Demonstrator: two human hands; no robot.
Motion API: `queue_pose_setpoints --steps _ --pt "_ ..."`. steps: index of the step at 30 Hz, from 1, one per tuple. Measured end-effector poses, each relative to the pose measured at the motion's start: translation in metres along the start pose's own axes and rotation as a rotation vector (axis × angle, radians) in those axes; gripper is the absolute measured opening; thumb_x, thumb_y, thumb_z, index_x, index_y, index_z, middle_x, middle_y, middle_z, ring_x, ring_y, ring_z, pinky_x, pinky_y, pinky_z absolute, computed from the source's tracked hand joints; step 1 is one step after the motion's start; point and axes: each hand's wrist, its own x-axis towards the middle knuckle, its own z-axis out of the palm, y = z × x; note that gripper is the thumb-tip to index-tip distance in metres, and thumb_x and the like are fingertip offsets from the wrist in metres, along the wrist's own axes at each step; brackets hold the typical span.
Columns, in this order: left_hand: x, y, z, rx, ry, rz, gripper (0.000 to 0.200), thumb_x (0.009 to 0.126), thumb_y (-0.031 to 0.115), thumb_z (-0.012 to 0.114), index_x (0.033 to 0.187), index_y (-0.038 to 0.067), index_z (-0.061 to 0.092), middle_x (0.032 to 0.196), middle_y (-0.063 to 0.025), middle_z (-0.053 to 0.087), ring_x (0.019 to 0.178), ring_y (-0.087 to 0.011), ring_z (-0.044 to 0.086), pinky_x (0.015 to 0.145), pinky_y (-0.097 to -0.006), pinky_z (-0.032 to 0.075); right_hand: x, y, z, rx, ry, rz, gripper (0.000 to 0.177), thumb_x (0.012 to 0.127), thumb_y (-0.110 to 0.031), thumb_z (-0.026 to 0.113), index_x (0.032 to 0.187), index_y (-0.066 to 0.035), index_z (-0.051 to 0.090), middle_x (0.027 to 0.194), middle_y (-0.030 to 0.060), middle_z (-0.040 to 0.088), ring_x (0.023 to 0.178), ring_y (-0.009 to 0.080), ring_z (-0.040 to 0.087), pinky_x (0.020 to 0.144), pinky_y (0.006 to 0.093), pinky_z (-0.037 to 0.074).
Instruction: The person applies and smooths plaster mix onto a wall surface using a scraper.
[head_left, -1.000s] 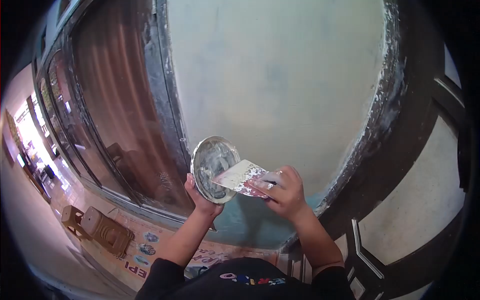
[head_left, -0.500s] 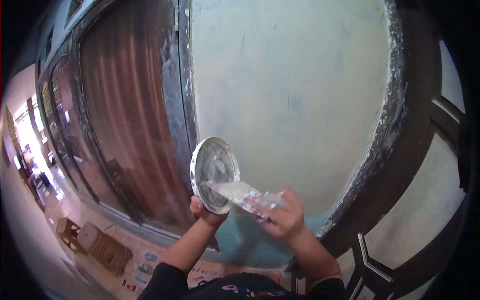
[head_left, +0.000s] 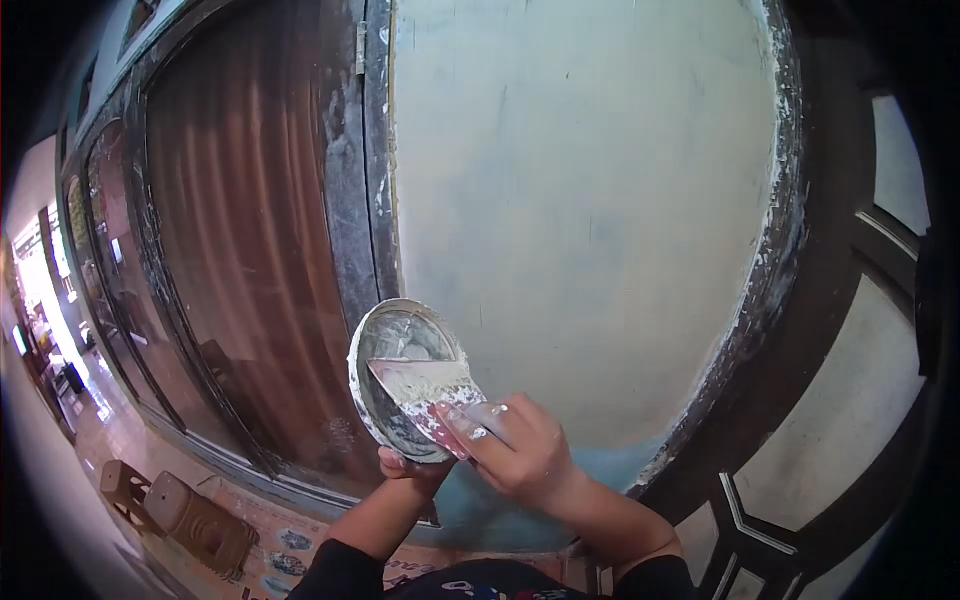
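My left hand (head_left: 412, 466) is closed under a round, shallow lid (head_left: 358, 395), tilted toward me; its inside is smeared with grey-white putty. A wide putty knife (head_left: 425, 388) is in my right hand (head_left: 530, 450), gripped with the fingers wrapped round its handle. Its broad blade, coated with pale paste, lies across the inside of the lid. White paste also speckles the fingers of that hand. Directly beyond both hands stands a wall panel (head_left: 590, 220) with a patchy, pale coating.
A dark frame with white smears (head_left: 775, 230) borders the panel on the right. To the left is a window (head_left: 245, 220) with a brown curtain behind it. Brown plastic stools (head_left: 200, 520) stand on the floor at lower left. Dark lattice with pale panels (head_left: 840, 430) rises at right.
The putty knife has moved left and farther over the lid, its blade now flatter across it. The lid has shifted a little left and down in view.
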Motion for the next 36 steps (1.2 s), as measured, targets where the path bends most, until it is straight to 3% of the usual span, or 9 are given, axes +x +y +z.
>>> queue_pose_setpoints --steps 5,12,14,16,22,23,26,30,36 --pt "-0.010 0.011 0.005 0.080 0.048 0.068 0.086 0.072 0.066 0.044 0.135 0.007 0.042 0.138 -0.0153 0.042 0.124 -0.0349 0.044 0.103 -0.0494 0.038 0.004 0.001 0.016 -0.032 0.060 -0.087 0.039 0.068 -0.011 0.062 0.106 -0.009 0.068 0.087 0.0025 0.061 0.073 0.0185 0.057 0.053 0.0277 0.048" --pt "0.002 0.020 0.011 0.176 0.109 0.150 0.087 0.076 0.075 0.041 0.135 0.011 0.041 0.139 -0.0133 0.040 0.124 -0.0333 0.044 0.101 -0.0497 0.040 0.002 0.019 0.027 -0.068 0.068 -0.183 0.036 0.067 -0.012 0.062 0.102 -0.012 0.070 0.089 0.0020 0.063 0.079 0.0179 0.060 0.058 0.0278 0.052" --pt "0.000 0.028 0.004 -0.007 0.217 0.106 0.093 0.075 0.077 0.040 0.141 0.012 0.036 0.141 -0.0164 0.039 0.123 -0.0357 0.045 0.100 -0.0510 0.042 -0.001 0.024 0.030 -0.039 0.054 -0.207 0.032 0.066 -0.013 0.067 0.098 -0.013 0.072 0.088 -0.0010 0.065 0.078 0.0170 0.060 0.059 0.0295 0.051" --pt "-0.003 0.035 -0.001 0.170 0.317 0.079 0.088 0.078 0.075 0.039 0.140 0.013 0.038 0.140 -0.0147 0.041 0.123 -0.0352 0.046 0.100 -0.0503 0.041 -0.006 0.032 0.032 -0.030 0.025 -0.234 0.031 0.067 -0.013 0.067 0.098 -0.014 0.072 0.088 -0.0009 0.065 0.079 0.0168 0.061 0.061 0.0294 0.052" --pt "0.000 0.044 0.002 -0.286 0.238 0.086 0.079 0.083 0.071 0.038 0.138 0.015 0.043 0.143 -0.0104 0.041 0.125 -0.0331 0.045 0.101 -0.0515 0.040 -0.009 0.047 0.019 -0.039 -0.055 -0.277 0.029 0.071 -0.012 0.065 0.100 -0.014 0.071 0.091 0.0006 0.063 0.087 0.0177 0.062 0.070 0.0318 0.055" --pt "0.000 0.049 0.001 0.066 0.338 0.005 0.077 0.084 0.071 0.038 0.138 0.016 0.044 0.143 -0.0107 0.042 0.126 -0.0336 0.044 0.102 -0.0525 0.039 -0.010 0.049 0.018 -0.049 -0.072 -0.282 0.028 0.073 -0.012 0.065 0.100 -0.014 0.071 0.092 0.0006 0.063 0.089 0.0179 0.062 0.073 0.0326 0.055" --pt "0.001 0.048 0.003 0.154 0.374 -0.049 0.077 0.084 0.071 0.039 0.138 0.016 0.044 0.142 -0.0105 0.043 0.126 -0.0340 0.044 0.102 -0.0526 0.038 -0.005 0.051 0.009 -0.044 -0.080 -0.281 0.026 0.074 -0.012 0.065 0.099 -0.014 0.071 0.093 0.0009 0.064 0.091 0.0185 0.062 0.075 0.0340 0.056" --pt "-0.005 0.047 -0.003 0.142 0.435 -0.051 0.076 0.084 0.071 0.040 0.138 0.017 0.044 0.141 -0.0087 0.044 0.127 -0.0319 0.044 0.103 -0.0515 0.038 -0.002 0.054 -0.003 -0.070 -0.120 -0.240 0.025 0.074 -0.016 0.067 0.098 -0.015 0.071 0.096 0.0006 0.065 0.098 0.0191 0.062 0.086 0.0379 0.052" --pt "-0.003 0.044 0.011 -0.009 0.417 -0.126 0.071 0.085 0.068 0.042 0.134 0.017 0.049 0.136 -0.0076 0.050 0.120 -0.0307 0.051 0.098 -0.0519 0.044 -0.003 0.060 -0.015 -0.196 -0.134 -0.200 0.018 0.078 -0.026 0.065 0.095 -0.027 0.071 0.098 -0.0077 0.066 0.110 0.0180 0.058 0.103 0.0442 0.037"
